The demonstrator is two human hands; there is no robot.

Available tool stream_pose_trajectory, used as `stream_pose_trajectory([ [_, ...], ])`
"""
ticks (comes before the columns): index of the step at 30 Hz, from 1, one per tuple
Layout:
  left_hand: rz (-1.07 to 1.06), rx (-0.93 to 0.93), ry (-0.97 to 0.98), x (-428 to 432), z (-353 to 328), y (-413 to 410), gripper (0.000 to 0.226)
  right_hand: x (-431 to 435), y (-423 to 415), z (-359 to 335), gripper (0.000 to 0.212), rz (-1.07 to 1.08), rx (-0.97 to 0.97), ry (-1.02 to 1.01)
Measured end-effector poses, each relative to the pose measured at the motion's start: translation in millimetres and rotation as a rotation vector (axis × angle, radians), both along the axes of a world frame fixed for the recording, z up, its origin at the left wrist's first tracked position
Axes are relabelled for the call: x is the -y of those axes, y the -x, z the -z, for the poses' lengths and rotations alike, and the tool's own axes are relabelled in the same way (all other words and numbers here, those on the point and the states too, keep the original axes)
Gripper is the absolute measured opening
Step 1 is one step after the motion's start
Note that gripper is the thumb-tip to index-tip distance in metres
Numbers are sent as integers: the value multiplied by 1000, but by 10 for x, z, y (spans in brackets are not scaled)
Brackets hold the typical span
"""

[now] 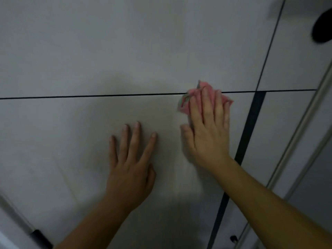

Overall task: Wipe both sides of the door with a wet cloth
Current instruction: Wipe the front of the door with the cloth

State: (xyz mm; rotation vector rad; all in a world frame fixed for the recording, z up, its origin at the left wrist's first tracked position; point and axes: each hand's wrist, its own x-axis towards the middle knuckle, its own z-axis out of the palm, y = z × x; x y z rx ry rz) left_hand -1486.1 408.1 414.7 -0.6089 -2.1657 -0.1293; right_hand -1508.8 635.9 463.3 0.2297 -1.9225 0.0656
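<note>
Nearest, two bare forearms reach up onto the pale grey door (89, 51). The left hand (131, 169) lies flat on the panel well below the thin dark horizontal groove (89, 96). Its fingers (134, 137) are straight and spread, holding nothing.

The right hand (208, 133) sits higher, with its fingertips reaching the groove. Its fingers (207, 105) are straight and close together and the thumb is out to the side. It presses the pink cloth (195, 90) flat against the door without curling round it. The cloth is bunched across the groove and shows above and to both sides of the fingertips.

A broad dark vertical strip (251, 123) drops from the groove's right end, with a pale frame rail (301, 130) beyond it. Far above the groove, at the top right, is a blurred black shape (321, 26) that I cannot identify.
</note>
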Motion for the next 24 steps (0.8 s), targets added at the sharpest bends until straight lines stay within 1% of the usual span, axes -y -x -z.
stream_pose_trajectory([
  [2, 35, -8, 29, -129, -30, -17, 83, -65, -63, 333, 76, 12, 74, -30],
  [4, 53, -14, 55, -224, -42, -43, 82, -177, -162, 786, 77, 30, 153, -119],
  [5, 58, -18, 68, -263, -43, -53, 83, -264, -203, 905, 76, 43, 158, -163],
  [7, 72, -16, 98, -331, -37, -63, 83, -415, -203, 785, 72, 48, 129, -181],
  [10, 89, -12, 118, -462, -23, -50, 81, -544, -127, 150, 70, 61, 46, 36],
  [12, 110, -15, 121, -578, -22, -54, 77, -603, -88, -4, 68, 51, 3, 127],
  [13, 121, -19, 120, -639, -26, -58, 75, -630, -96, 72, 69, 49, 10, 117],
  [17, 108, -17, 112, -853, -32, -67, 76, -785, -280, 822, 76, 83, 183, 19],
  [18, 93, -18, 107, -890, -25, -71, 77, -850, -310, 891, 75, 93, 189, -10],
  [20, 70, -25, 100, -935, 0, -70, 79, -951, -300, 704, 74, 99, 164, 12],
  [24, 45, -32, 70, -1010, 42, -66, 77, -1099, -159, 9, 69, 58, -14, 317],
])
